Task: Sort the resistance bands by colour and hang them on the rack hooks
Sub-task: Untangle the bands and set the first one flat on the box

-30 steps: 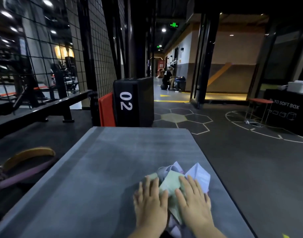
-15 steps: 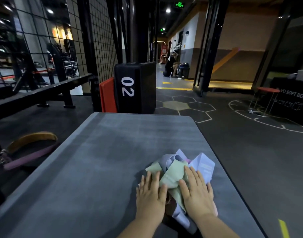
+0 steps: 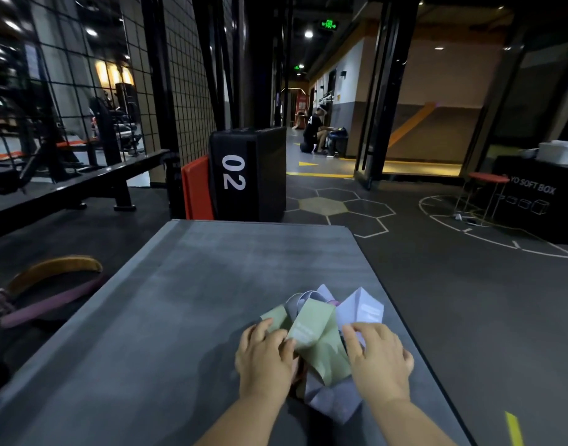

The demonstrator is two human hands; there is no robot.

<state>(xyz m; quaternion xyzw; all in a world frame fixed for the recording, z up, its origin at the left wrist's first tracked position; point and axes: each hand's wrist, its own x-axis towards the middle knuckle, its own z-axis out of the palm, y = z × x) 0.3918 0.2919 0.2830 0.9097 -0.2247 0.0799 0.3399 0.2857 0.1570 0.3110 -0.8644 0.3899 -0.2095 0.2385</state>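
Since the bands [image 3: 308,300] lie tangled in one heap on the box top [image 3: 211,284], near its right edge, I read both hands as parting colours. My left hand [image 3: 263,352] pinches the green band [image 3: 318,342] with curled fingers. My right hand [image 3: 377,352] curls over the lilac band [image 3: 361,309], probably pinning it so green slides free. I can't make out any hooks.

Reaching forward, palms down, with left hand [image 3: 265,355] and right hand [image 3: 377,357] slightly apart, fingers [image 3: 356,333] of both curled, gripping bands [image 3: 318,336] beneath the fingertips.
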